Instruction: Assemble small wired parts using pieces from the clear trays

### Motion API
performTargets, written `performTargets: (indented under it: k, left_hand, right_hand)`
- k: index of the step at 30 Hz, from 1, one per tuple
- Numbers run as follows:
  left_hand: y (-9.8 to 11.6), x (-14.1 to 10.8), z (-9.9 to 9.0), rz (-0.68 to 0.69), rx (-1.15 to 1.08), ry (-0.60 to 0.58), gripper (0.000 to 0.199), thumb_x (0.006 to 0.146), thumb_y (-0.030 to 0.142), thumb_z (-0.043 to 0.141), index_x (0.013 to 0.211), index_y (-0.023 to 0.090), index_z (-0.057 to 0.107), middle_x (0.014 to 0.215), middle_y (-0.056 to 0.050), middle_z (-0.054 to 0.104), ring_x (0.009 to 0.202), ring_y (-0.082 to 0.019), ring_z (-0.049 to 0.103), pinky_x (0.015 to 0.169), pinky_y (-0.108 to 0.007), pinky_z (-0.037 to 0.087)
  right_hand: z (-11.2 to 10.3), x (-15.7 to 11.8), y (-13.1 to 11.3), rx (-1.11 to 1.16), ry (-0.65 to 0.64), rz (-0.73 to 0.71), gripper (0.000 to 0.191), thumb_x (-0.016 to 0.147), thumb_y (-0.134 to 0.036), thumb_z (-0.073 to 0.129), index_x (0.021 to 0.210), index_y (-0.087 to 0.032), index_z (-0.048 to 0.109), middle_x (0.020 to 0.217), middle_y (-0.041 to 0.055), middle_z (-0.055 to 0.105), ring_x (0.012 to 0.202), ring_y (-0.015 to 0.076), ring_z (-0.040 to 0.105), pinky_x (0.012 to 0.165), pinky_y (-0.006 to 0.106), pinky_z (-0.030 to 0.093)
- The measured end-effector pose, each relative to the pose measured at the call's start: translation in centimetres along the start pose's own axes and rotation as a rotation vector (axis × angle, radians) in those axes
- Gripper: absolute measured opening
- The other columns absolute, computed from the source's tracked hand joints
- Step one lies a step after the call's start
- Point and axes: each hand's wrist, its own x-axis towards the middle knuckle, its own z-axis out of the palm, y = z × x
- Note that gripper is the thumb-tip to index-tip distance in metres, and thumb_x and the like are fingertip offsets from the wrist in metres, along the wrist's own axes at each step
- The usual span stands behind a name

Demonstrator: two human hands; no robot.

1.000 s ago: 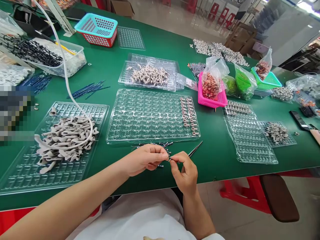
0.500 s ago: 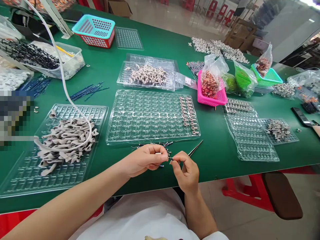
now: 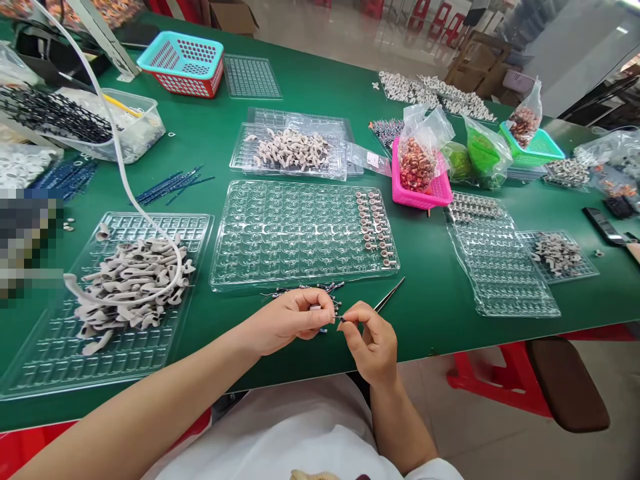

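Hands (image 3: 371, 341) slightly farther apart, pinching dark piece (image 3: 342, 320), white label (image 3: 373, 159) unreadable

Two hands (image 3: 295, 319) (image 3: 373, 337). One slim dark piece (image 3: 341, 319). One pair of tweezers (image 3: 390, 295). At least seven clear trays (image 3: 280, 233). At least three tray-borne heaps of pale pieces (image 3: 135, 283), each uncountable. Two columns of seated pieces (image 3: 367, 221). One pink basket (image 3: 425, 199), one red basket (image 3: 183, 85), one turquoise basket (image 3: 200, 49), one aqua basket (image 3: 537, 159). Two bags of copper-coloured pieces (image 3: 416, 163) (image 3: 525, 125). One clear tub (image 3: 145, 137). One phone (image 3: 603, 225).
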Motion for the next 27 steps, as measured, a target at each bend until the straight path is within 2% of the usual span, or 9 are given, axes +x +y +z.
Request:
performTargets:
  k: [3,6,9,12,18,21,24,27]
  left_hand:
    - [0.4,-0.1,0.1,-0.008,0.062,-0.004,0.033,0.081,0.045,0.071,0.076,0.015,0.056,0.067,0.005,0.041,0.052,-0.006,0.026,0.047,-0.023,0.016]
    - [0.9,-0.4,0.3,-0.014,0.139,0.014,0.028,0.087,0.042,0.064,0.085,0.016,0.056,0.068,0.005,0.039,0.054,-0.007,0.027,0.049,-0.023,0.018]
    - [1.2,-0.6,0.4,-0.006,0.102,0.024,0.021,0.089,0.036,0.061,0.097,0.018,0.053,0.073,0.005,0.038,0.057,-0.008,0.027,0.052,-0.023,0.021]
    - [1.0,-0.5,0.3,0.009,0.046,0.033,0.019,0.087,0.031,0.061,0.097,0.019,0.050,0.075,0.005,0.039,0.058,-0.008,0.028,0.053,-0.023,0.025]
    - [0.5,-0.4,0.7,0.078,0.296,0.163,0.019,0.096,0.038,0.049,0.100,0.019,0.052,0.077,0.003,0.050,0.062,-0.011,0.046,0.060,-0.025,0.039]
    - [0.5,-0.2,1.0,0.108,0.408,0.264,0.020,0.091,0.037,0.056,0.097,0.018,0.063,0.088,-0.001,0.056,0.066,-0.011,0.052,0.064,-0.026,0.044]
    - [0.5,0.1,1.0,0.112,0.417,0.346,0.020,0.083,0.035,0.066,0.094,0.019,0.072,0.100,-0.003,0.060,0.067,-0.011,0.055,0.065,-0.026,0.048]
    - [0.4,0.2,0.8,0.091,0.340,0.383,0.022,0.077,0.035,0.072,0.093,0.020,0.074,0.091,-0.003,0.067,0.068,-0.013,0.057,0.066,-0.027,0.050]
  right_hand:
    - [0.0,0.0,0.0,-0.007,0.006,0.004,0.005,0.091,-0.022,0.055,0.091,-0.021,0.060,0.076,0.0019,0.062,0.071,0.0149,0.056,0.065,0.029,0.046]
    - [-0.1,-0.1,0.0,-0.015,0.026,0.009,0.005,0.091,-0.021,0.055,0.091,-0.021,0.060,0.077,0.0017,0.063,0.071,0.0148,0.056,0.065,0.028,0.046]
    - [-0.1,-0.1,0.0,-0.026,0.065,0.027,0.005,0.091,-0.020,0.056,0.090,-0.022,0.061,0.076,0.0011,0.062,0.071,0.0143,0.055,0.064,0.028,0.045]
    - [-0.1,-0.2,0.1,-0.043,0.105,0.049,0.005,0.090,-0.020,0.056,0.089,-0.021,0.061,0.075,0.0012,0.062,0.069,0.0140,0.055,0.063,0.027,0.046]
    - [0.0,-0.4,0.4,-0.111,0.189,0.076,0.006,0.091,-0.023,0.056,0.089,-0.021,0.061,0.075,0.0010,0.061,0.067,0.0141,0.055,0.062,0.027,0.046]
    - [0.0,-0.4,0.5,-0.112,0.188,0.080,0.006,0.091,-0.024,0.056,0.089,-0.021,0.061,0.074,0.0007,0.061,0.067,0.0142,0.055,0.062,0.027,0.046]
    - [0.0,-0.4,0.4,-0.108,0.178,0.082,0.006,0.091,-0.023,0.056,0.090,-0.022,0.061,0.075,0.0005,0.061,0.067,0.0139,0.055,0.062,0.027,0.045]
    - [0.0,-0.4,0.4,-0.121,0.179,0.092,0.007,0.091,-0.024,0.056,0.090,-0.022,0.061,0.074,0.0005,0.061,0.066,0.0137,0.054,0.061,0.027,0.046]
